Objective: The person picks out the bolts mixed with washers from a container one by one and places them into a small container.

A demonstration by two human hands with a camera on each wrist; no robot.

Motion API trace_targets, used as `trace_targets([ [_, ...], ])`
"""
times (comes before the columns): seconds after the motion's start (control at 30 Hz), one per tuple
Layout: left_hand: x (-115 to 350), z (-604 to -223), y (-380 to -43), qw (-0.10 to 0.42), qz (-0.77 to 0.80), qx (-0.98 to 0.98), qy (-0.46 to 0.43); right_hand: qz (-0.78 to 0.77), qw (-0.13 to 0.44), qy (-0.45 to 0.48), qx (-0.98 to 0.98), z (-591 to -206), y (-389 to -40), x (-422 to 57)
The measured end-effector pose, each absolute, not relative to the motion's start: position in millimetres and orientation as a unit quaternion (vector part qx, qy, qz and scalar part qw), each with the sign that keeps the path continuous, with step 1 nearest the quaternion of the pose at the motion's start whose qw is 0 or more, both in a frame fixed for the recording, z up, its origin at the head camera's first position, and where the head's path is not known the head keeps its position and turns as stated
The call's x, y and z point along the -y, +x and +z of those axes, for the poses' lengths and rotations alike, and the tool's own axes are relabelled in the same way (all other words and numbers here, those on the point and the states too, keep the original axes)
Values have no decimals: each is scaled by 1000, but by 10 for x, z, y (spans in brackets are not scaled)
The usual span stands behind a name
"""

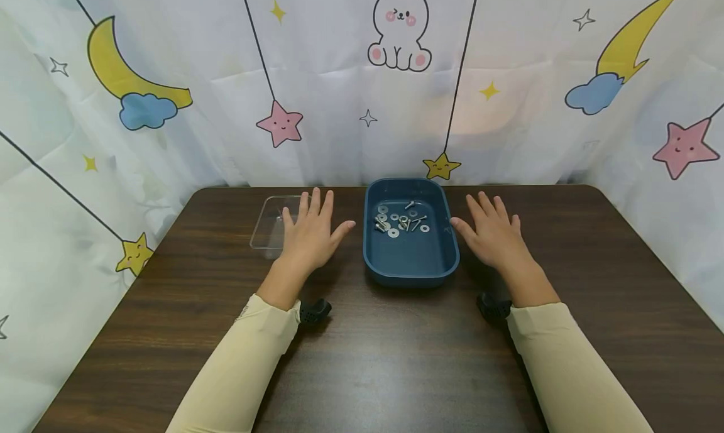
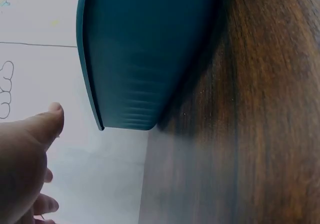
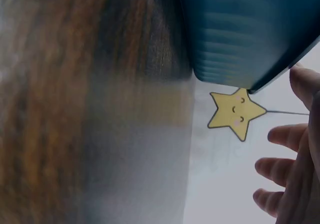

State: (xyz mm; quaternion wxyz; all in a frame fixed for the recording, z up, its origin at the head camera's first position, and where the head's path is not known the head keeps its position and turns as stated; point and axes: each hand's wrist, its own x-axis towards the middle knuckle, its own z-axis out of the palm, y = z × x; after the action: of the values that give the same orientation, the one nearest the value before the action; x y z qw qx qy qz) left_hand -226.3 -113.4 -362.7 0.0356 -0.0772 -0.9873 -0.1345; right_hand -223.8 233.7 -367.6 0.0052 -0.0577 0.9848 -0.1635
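Observation:
A blue plastic bin (image 1: 411, 260) stands near the back of the table, with several silver washers (image 1: 393, 233) and screws (image 1: 415, 224) scattered on its floor. To its left, a clear plastic tray (image 1: 261, 230) is partly hidden behind my left hand (image 1: 308, 238), which is held palm down with spread, straight fingers and nothing in it. My right hand (image 1: 498, 235) is spread the same way on the bin's right, its thumb tip right at the rim. In the left wrist view, the thumb (image 2: 47, 124) points toward the bin's side wall (image 2: 145, 59).
The dark wooden table (image 1: 407, 364) has its back edge against a white curtain (image 1: 334, 56) printed with stars, moons and a rabbit. Black wrist straps (image 1: 315, 310) show at both cuffs. The clear tray sits near the table's back left corner.

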Motion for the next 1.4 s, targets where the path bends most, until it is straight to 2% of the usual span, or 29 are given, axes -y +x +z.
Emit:
trace_targets([
  [0.33, 1093, -3512, -2219, 56, -165, 974, -145, -195, -13, -80, -978, -3652, -2275, -2316],
  [0.67, 1023, -3530, -1962, -10, -204, 954, -219, -235, -21, -105, -966, -3531, -2212, -2235],
  [0.97, 964, -3657, -1752, -47, -197, 945, -258, -268, -25, -117, -956, -3352, -2143, -2160],
  [1.4, 938, -3705, -1726, -21, -176, 947, -266, -265, -13, -143, -953, -3059, -2233, -1870],
])
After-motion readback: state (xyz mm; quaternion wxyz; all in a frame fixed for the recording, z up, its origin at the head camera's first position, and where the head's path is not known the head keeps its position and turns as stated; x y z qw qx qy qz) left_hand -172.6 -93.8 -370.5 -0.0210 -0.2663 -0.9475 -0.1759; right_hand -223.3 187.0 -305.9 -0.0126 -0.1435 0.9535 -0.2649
